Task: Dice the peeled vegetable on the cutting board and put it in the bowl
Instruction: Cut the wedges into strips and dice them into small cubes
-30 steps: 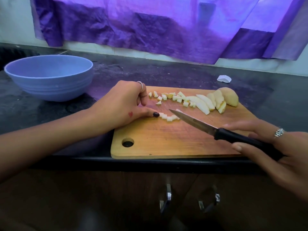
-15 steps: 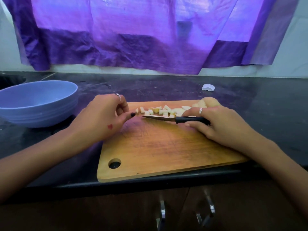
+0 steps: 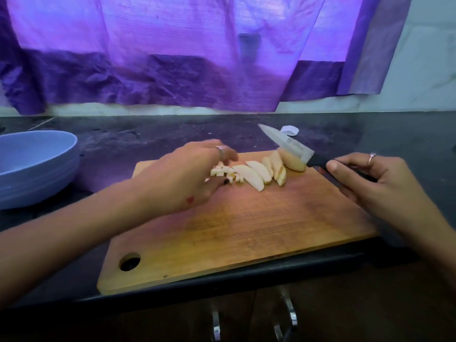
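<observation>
A wooden cutting board [image 3: 246, 230] lies on the dark counter. On its far part lie pale peeled vegetable slices [image 3: 261, 172], an uncut end piece [image 3: 292, 162] and a small heap of diced bits [image 3: 227, 174]. My left hand [image 3: 187, 174] hovers blurred over the diced bits, fingers loosely curved around them; whether it holds any I cannot tell. My right hand [image 3: 370, 178] grips the black handle of a knife [image 3: 291, 146], whose blade is raised above the end piece and points to the far left. The blue bowl [image 3: 34, 166] stands at the left.
A small white scrap [image 3: 290, 130] lies on the counter behind the board. Purple cloth [image 3: 172, 58] hangs along the back wall. The counter's front edge runs just under the board, with cabinet handles [image 3: 288, 314] below.
The knife has lifted off the board and swung to the right, blade now up over the end piece. My left hand has moved right onto the diced bits, gathering them together.
</observation>
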